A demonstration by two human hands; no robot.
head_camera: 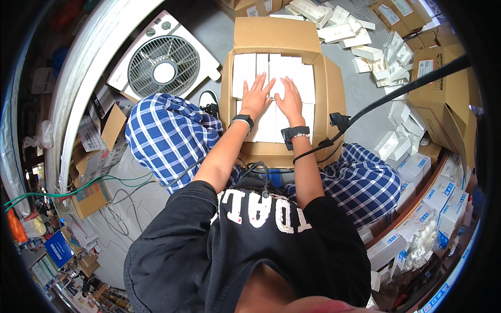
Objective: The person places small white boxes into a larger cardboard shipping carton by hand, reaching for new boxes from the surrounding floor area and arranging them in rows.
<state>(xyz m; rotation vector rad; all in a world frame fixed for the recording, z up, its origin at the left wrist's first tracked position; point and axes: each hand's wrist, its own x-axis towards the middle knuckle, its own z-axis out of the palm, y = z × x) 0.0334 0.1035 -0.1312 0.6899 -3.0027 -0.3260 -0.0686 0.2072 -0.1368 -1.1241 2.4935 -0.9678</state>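
Note:
Between my knees stands an open cardboard carton (274,35), its far and right flaps folded outward. White boxes (244,74) are packed in it side by side, filling most of the opening. My left hand (256,97) lies palm down on them with the fingers spread. Close beside it, my right hand (289,99) also rests flat on the white boxes (307,84), fingers pointing away from me. Neither hand grips anything. Part of the boxes is hidden under my hands and wrists.
A box fan (164,62) stands at the far left. Several small white open trays (352,33) lie heaped on the floor at right, near more cartons (430,86). A black cable (395,94) crosses over my right forearm. Green cords (86,182) run at left.

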